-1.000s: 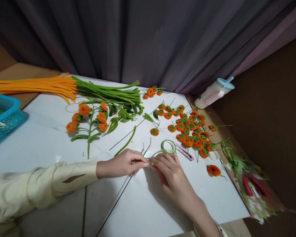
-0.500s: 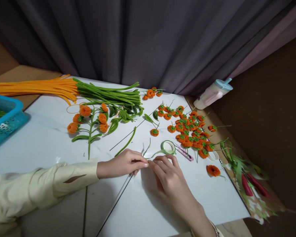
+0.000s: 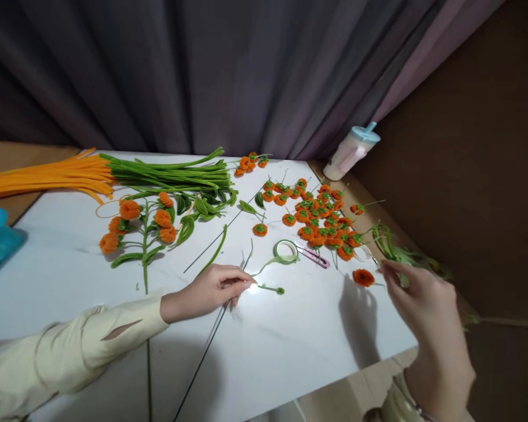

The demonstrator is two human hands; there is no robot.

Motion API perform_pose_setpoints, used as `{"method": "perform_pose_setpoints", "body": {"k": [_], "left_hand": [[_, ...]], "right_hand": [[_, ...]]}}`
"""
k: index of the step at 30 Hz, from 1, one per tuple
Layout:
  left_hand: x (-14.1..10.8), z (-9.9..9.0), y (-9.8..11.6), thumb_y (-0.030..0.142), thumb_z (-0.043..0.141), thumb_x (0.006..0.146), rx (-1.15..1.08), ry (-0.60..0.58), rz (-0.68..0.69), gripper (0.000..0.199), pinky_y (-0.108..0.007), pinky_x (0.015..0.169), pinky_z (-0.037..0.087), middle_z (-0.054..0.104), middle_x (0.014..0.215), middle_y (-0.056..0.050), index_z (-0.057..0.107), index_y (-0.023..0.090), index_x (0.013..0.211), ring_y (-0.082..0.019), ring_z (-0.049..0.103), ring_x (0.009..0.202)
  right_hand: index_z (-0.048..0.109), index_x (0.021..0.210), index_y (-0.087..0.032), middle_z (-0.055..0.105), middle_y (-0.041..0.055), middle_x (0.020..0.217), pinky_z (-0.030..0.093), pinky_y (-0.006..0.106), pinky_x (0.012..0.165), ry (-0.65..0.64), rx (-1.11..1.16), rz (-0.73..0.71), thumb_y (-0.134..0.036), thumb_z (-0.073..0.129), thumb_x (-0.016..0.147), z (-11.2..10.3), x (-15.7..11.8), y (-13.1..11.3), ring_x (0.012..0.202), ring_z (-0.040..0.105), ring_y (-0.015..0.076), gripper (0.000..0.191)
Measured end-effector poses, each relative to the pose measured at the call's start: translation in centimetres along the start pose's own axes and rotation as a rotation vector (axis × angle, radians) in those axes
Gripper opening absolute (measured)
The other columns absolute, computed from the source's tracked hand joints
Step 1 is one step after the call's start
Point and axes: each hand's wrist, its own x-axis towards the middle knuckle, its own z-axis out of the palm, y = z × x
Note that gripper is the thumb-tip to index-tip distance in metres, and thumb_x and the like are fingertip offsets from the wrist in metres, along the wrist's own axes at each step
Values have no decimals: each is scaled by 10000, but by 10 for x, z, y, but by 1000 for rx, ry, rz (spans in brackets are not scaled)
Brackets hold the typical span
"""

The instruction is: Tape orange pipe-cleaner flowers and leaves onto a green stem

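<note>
Two hands show on my feed. My left hand (image 3: 209,290) pinches tight, thumb against forefinger, on one green stem (image 3: 270,288) over the table (image 3: 290,346), its knobbed end poking out rightward. One strip runs to that hand from one tape roll (image 3: 286,261). My right hand (image 3: 431,310) is narrowed, near one loose bloom (image 3: 363,278); I can't tell whether it grips anything. I count six blooms on one sprig (image 3: 145,246), one cutter (image 3: 315,257), one cup (image 3: 345,157).
</note>
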Motion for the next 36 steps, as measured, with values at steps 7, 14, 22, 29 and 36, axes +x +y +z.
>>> {"method": "perform_pose_setpoints", "body": {"k": [7,14,22,29,36], "left_hand": [[-3,-2,1,348,520,871,19,-14,10,361,-229,529,457,565,603,-21,663,47,1010,-120,549,546],[-4,-3,-5,344,506,902,-93,-18,36,296,-239,546,456,564,651,3,553,110,1076,-115,544,560],[-5,-1,-2,311,530,914,-237,0,26,194,-196,524,421,549,658,64,359,220,915,-88,559,552],[-6,-1,4,321,540,908,-274,11,-4,219,-199,508,424,544,651,76,344,224,929,-87,551,534],[-3,-4,2,314,497,938,-287,15,1,180,-226,535,425,544,571,81,344,224,910,-97,522,505]], "right_hand": [[728,946,-109,716,188,850,333,337,697,-168,-200,367,-239,431,881,4,32,43,771,604,260,330],[746,953,-138,730,167,951,281,306,690,-226,-221,417,-197,508,843,28,37,68,821,588,236,269],[744,964,-143,724,174,932,255,308,676,-254,-288,408,-184,478,843,37,34,74,870,590,261,295],[745,793,-176,709,129,773,237,316,662,-205,-277,385,-244,509,787,42,37,72,836,580,276,245],[708,872,-101,702,232,873,307,429,703,-39,-177,280,-224,403,821,24,20,59,894,585,368,333]]}}
